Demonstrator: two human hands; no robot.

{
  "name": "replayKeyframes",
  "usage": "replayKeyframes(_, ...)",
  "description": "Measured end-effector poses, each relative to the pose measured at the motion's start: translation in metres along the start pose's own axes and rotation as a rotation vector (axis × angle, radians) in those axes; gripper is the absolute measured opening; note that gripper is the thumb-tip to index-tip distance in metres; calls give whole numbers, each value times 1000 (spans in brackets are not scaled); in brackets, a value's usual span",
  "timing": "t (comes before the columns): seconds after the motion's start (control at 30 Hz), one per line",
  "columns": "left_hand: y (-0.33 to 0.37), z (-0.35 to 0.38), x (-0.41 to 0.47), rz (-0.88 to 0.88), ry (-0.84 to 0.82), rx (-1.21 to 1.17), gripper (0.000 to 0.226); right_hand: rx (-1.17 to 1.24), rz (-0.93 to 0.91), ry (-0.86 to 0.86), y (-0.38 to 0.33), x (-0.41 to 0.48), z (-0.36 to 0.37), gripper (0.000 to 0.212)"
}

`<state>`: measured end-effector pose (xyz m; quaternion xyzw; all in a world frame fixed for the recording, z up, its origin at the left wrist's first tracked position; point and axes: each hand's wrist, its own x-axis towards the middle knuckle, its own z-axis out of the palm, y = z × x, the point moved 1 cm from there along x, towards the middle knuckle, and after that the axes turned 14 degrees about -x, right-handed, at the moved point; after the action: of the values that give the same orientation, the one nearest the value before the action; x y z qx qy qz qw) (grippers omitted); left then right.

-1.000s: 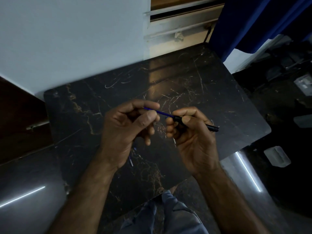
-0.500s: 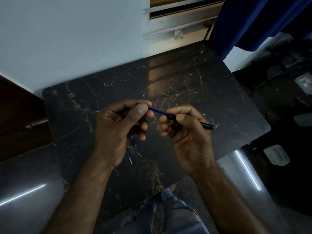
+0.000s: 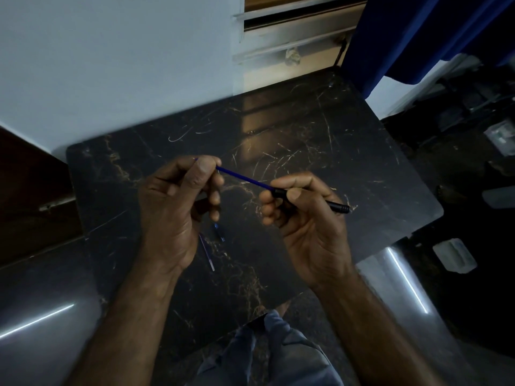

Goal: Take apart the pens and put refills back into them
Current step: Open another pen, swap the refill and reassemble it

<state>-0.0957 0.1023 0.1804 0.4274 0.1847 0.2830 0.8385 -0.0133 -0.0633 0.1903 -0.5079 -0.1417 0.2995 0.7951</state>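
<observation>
Refill between both hands' grips

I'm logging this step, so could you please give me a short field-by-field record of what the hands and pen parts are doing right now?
left hand: pinches the far end of the blue refill
right hand: grips the black barrel
refill: partly inside the barrel, most of it exposed between the hands
direction: cannot tell from this picture whether it is going in or coming out
table: dark marble; two small loose pen parts lie near the left wrist
task state: this pen is apart, not closed up
</observation>
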Motion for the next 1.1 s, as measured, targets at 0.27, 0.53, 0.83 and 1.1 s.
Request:
replayKeyframes(0.27,-2,-45,35,-36,250,-56,18,23,-3,-19,-5,-2,-13,23)
replayKeyframes(0.53,-93,-112,66,-284,153,756,24,19,16,-5,-12,-6,-22,22)
replayKeyframes(0.83,-133,-153,86,-491,179,1062,23,24,41,-14,-13,-14,-32,23)
replayKeyframes(1.1,-138,-150,83,-441,228,1144,32,43,49,-43,-14,-15,-37,21)
